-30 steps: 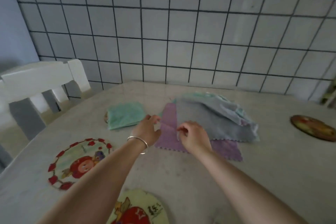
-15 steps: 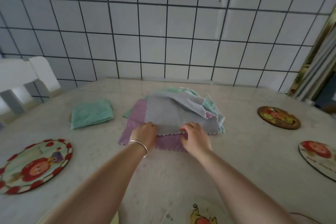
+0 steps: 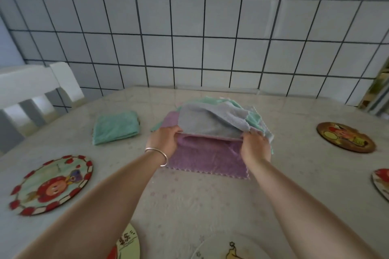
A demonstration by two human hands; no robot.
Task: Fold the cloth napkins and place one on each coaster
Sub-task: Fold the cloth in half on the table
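Your left hand (image 3: pixel 165 140) and your right hand (image 3: pixel 255 146) each pinch an end of the folded-over edge of the purple scallop-edged cloth napkin (image 3: pixel 207 159); the fingers of both curl round that fold, left hand at its left end, right hand at its right end. The purple napkin lies on the pale marble-patterned table (image 3: pixel 189 200), its near hem flat and toward you. A thin silver bangle (image 3: pixel 157 155) sits on your left wrist.

Just behind the purple napkin, touching the fold you hold, lies the grey cloth napkin (image 3: pixel 207 124), rumpled, atop a loose heap in which mint-green cloth (image 3: pixel 253 119) shows at the back and right. Left of the purple napkin and apart from it rests a folded mint-green cloth napkin (image 3: pixel 115 127); what it lies on is hidden.

Farther left and nearer you than the purple napkin is a round coaster with a red-patterned rim and cartoon figure (image 3: pixel 51 185), bare. Right of the purple napkin, well apart, sits a round brown-rimmed cartoon coaster (image 3: pixel 346 136), also bare. Another round coaster (image 3: pixel 381 184) is cut by the right edge. Two more round coasters (image 3: pixel 128 244) (image 3: pixel 221 248) peek in at the bottom edge.
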